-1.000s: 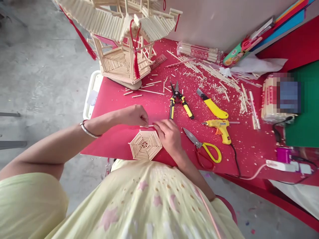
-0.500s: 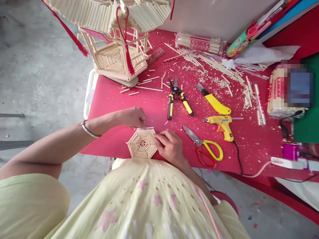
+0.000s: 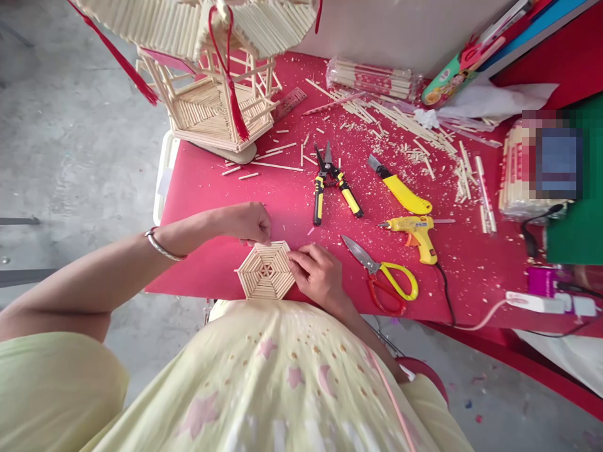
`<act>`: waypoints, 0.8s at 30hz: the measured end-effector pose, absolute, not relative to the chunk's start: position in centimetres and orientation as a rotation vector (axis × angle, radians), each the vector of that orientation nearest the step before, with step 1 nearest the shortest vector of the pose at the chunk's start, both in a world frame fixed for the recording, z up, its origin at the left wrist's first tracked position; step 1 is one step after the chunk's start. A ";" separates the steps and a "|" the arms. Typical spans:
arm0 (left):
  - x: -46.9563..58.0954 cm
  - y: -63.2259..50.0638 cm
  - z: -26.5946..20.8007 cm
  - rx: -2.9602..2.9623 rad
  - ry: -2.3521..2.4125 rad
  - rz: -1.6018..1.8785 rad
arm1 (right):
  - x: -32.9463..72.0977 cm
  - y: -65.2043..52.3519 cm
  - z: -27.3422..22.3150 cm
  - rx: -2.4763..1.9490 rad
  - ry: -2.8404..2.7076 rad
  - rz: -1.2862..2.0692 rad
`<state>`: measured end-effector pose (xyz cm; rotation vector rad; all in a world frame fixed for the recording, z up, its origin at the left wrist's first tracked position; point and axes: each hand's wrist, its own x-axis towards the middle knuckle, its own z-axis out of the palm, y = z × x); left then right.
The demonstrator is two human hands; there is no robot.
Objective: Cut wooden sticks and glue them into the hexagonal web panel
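A hexagonal panel of thin wooden sticks (image 3: pixel 266 271), laid in rings like a web, lies flat at the table's front edge, close to my body. My left hand (image 3: pixel 257 223) is closed just above its upper edge, fingertips down at the rim. What those fingers pinch, if anything, is hidden. At the panel's right corner, my right hand (image 3: pixel 319 274) grips the edge between thumb and fingers. Right of that hand lie scissors (image 3: pixel 379 270) with one red and one yellow handle. Black-and-yellow pruning shears (image 3: pixel 332 185) rest spread beyond both hands.
A stick-built pavilion (image 3: pixel 221 94) with red tassels stands at the back left. A yellow utility knife (image 3: pixel 405 191) and a corded yellow glue gun (image 3: pixel 417 233) lie to the right. Cut sticks (image 3: pixel 419 129) and crumbs litter the red table (image 3: pixel 202 182). A power strip (image 3: pixel 534 301) sits far right.
The pale strip that showed along the panel's upper edge no longer stands out from it. Both hands keep nearly the same places, while the whole view has shifted slightly.
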<state>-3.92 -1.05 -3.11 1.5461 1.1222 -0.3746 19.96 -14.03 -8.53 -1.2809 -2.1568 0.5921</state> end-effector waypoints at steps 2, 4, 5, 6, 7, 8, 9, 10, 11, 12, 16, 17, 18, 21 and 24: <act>-4.0 -1.0 -3.1 1.543 1.128 -0.388 | 20.0 -14.0 -8.6 -1.278 -2.152 0.600; -4.0 -0.9 -3.1 1.537 1.123 -0.393 | 20.0 -14.0 -8.6 -1.276 -2.146 0.604; -4.0 -0.9 -3.1 1.535 1.117 -0.394 | 20.0 -14.0 -8.6 -1.275 -2.145 0.607; -4.0 -0.9 -3.2 1.534 1.111 -0.395 | 20.0 -14.0 -8.6 -1.274 -2.143 0.609; -4.0 -0.9 -3.2 1.534 1.106 -0.394 | 20.0 -14.0 -8.6 -1.273 -2.143 0.610; -4.0 -0.9 -3.2 1.533 1.104 -0.391 | 20.0 -14.0 -8.7 -1.272 -2.142 0.609; -4.0 -0.9 -3.2 1.533 1.104 -0.386 | 20.0 -14.0 -8.7 -1.271 -2.141 0.606; -4.0 -0.9 -3.2 1.533 1.105 -0.381 | 20.0 -14.0 -8.7 -1.270 -2.142 0.603; -4.0 -0.9 -3.2 1.532 1.104 -0.377 | 20.0 -14.0 -8.7 -1.271 -2.145 0.600; -4.0 -0.9 -3.2 1.530 1.102 -0.375 | 20.0 -14.0 -8.7 -1.273 -2.147 0.598; -4.0 -0.8 -3.3 1.528 1.077 -0.371 | 19.9 -14.0 -8.5 -1.294 -2.163 0.608; -4.0 -0.8 -3.3 1.527 1.069 -0.365 | 19.9 -14.0 -8.4 -1.302 -2.168 0.609; -4.1 -0.8 -3.4 1.526 1.063 -0.360 | 19.9 -13.9 -8.4 -1.311 -2.175 0.607; -4.1 -0.8 -3.5 1.525 1.059 -0.348 | 20.0 -13.9 -8.3 -1.326 -2.195 0.578; -4.1 -0.8 -3.5 1.536 1.061 -0.350 | 20.0 -13.9 -8.3 -1.317 -2.215 0.556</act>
